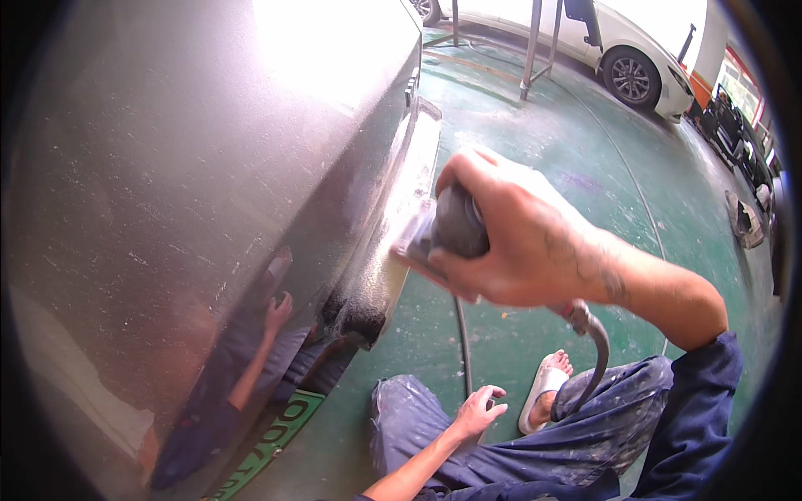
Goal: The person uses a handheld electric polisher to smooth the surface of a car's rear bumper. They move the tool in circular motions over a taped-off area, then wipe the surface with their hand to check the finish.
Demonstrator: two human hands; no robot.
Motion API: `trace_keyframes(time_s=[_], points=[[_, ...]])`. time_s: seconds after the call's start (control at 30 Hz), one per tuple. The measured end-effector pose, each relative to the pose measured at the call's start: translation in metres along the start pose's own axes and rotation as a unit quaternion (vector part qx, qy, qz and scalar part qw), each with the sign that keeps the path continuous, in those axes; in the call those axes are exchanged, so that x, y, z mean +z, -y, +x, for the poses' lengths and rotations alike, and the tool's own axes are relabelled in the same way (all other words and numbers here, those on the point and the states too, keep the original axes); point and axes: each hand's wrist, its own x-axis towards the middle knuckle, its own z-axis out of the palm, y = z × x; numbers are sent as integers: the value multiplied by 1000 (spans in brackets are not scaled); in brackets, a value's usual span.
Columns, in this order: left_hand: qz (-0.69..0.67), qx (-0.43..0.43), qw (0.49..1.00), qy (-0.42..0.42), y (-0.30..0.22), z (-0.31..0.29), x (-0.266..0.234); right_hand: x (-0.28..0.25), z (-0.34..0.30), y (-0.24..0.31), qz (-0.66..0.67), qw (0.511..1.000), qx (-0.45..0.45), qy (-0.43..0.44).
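Note:
My right hand (pixel 530 238) is wrapped round the black top of a sander (pixel 459 224). The sander's flat pad is tilted toward the bumper (pixel 399 225) of a dark, glossy car (pixel 184 159). Whether the pad touches it, I cannot tell. Along that bumper runs a dull, whitish scuffed strip, with a rough black patch at its near end. A grey hose (pixel 600 346) hangs from beneath my right hand toward my leg. Low in the view, my left hand (pixel 480 411) is over my lap near my knee, fingers loosely apart, with nothing seen in it.
A green number plate (pixel 271 438) sits low on the dark car. Behind stand a metal frame (pixel 535 50) and a white car (pixel 660 46). Black parts (pixel 735 125) line the right side. A dark hose (pixel 464 342) crosses the green floor (pixel 576 159) beside my sandalled foot (pixel 547 388).

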Motion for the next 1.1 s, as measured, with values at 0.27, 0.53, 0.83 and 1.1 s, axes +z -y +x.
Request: trace_keyframes(time_s=[0.27,0.53,0.83,1.1], points=[[8,13,1000,-3,5,4,0,-8,16,-3,-86,995,35,27],[-5,21,999,-24,12,3,4,-24,24,-4,-2,998,53,26],[10,54,998,-38,17,4,10,-16,40,-38,-74,996,42,-14],[19,69,996,-52,25,6,10,-11,22,-15,-43,998,41,0]])
